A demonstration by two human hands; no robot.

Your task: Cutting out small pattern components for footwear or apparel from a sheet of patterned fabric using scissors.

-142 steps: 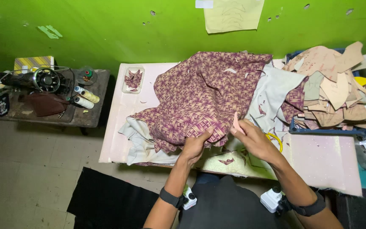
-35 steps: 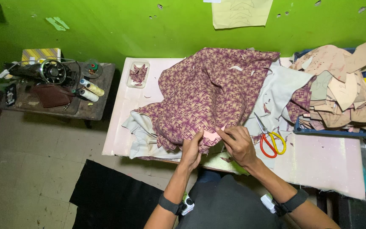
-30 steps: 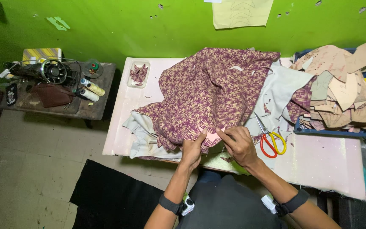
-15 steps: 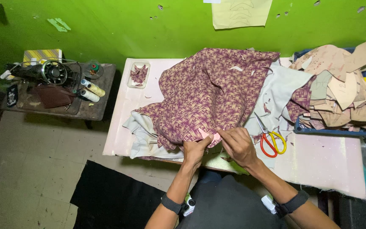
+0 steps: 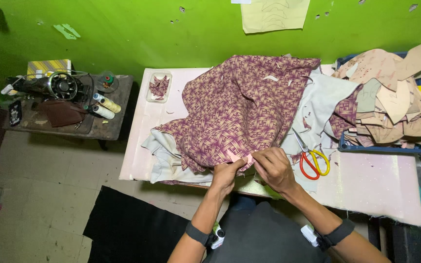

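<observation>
Low in the frame's centre, the left hand (image 5: 226, 171) and right hand (image 5: 274, 168) together pinch a small pink piece (image 5: 239, 158) between them, at the near edge of the patterned maroon fabric (image 5: 239, 109).

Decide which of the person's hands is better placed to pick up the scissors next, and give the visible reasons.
Right. The right hand lies nearer the yellow-handled scissors, which rest just to its right on the table. The left hand would have to cross over; both pinch the patterned fabric.
</observation>
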